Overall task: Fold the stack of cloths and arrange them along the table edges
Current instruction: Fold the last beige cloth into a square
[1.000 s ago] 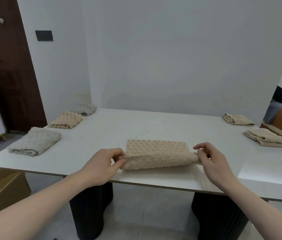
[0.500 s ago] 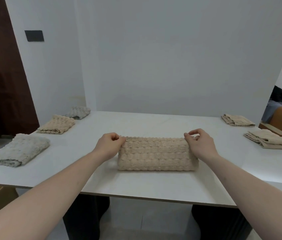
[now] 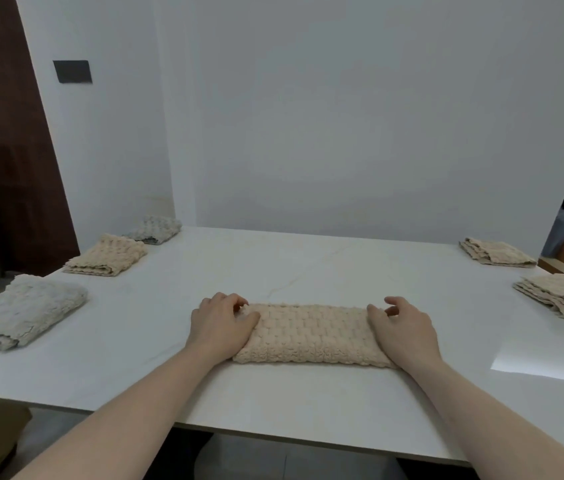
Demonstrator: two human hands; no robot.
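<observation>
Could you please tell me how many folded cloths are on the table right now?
6. Left edge: near grey cloth, beige cloth, far grey cloth. Right edge: far beige cloth, near beige cloth. Centre cloth lies under both hands. None looks hidden.

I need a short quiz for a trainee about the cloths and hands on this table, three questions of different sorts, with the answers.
1. True or false: both hands rest on the middle cloth.
2. How many folded cloths lie along the table's left edge?
3. Which colour is the nearest left cloth? A beige, B grey, C blue.

Key
1. True: left hand and right hand lie on its ends.
2. Three: grey, beige, grey.
3. B.
</observation>
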